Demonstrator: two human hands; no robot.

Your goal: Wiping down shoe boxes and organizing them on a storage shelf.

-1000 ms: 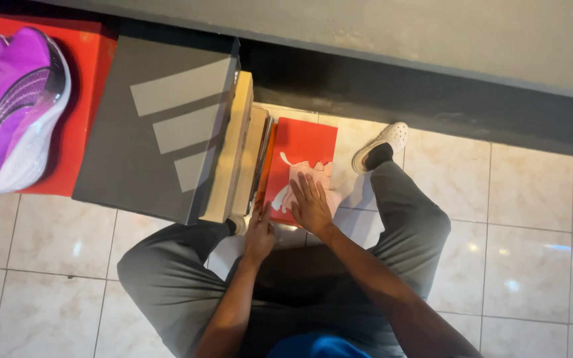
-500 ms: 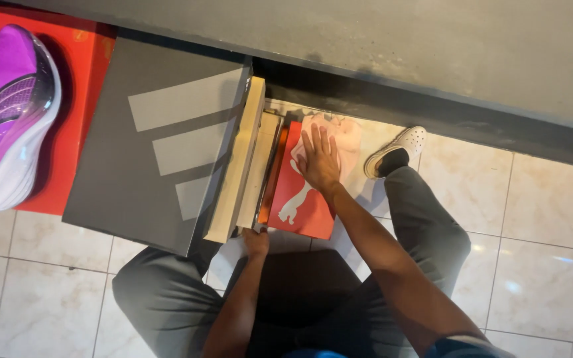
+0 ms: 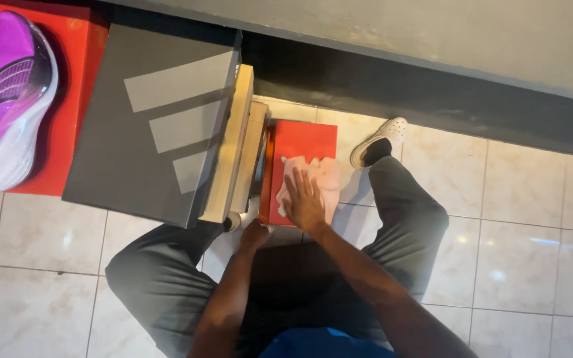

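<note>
the right hand (image 3: 304, 199) lies flat, fingers spread, on pale tissue paper (image 3: 323, 179) atop a red shoe box (image 3: 303, 142) on the tiled floor (image 3: 518, 219), while the left hand (image 3: 254, 235) seems closed on the box's near edge.

The setting looks like a shoe shop or its stockroom. Shoeboxes are stacked close together on a floor of pale glossy tiles (image 3: 512, 219): a large grey shoebox (image 3: 154, 126) with pale stripes on its lid, a red box (image 3: 74, 113) at the left with a purple sports shoe (image 3: 4, 99) displayed on it, and a smaller red shoebox (image 3: 300, 152). A grey wall with a dark base (image 3: 432, 86) runs behind them.
</note>
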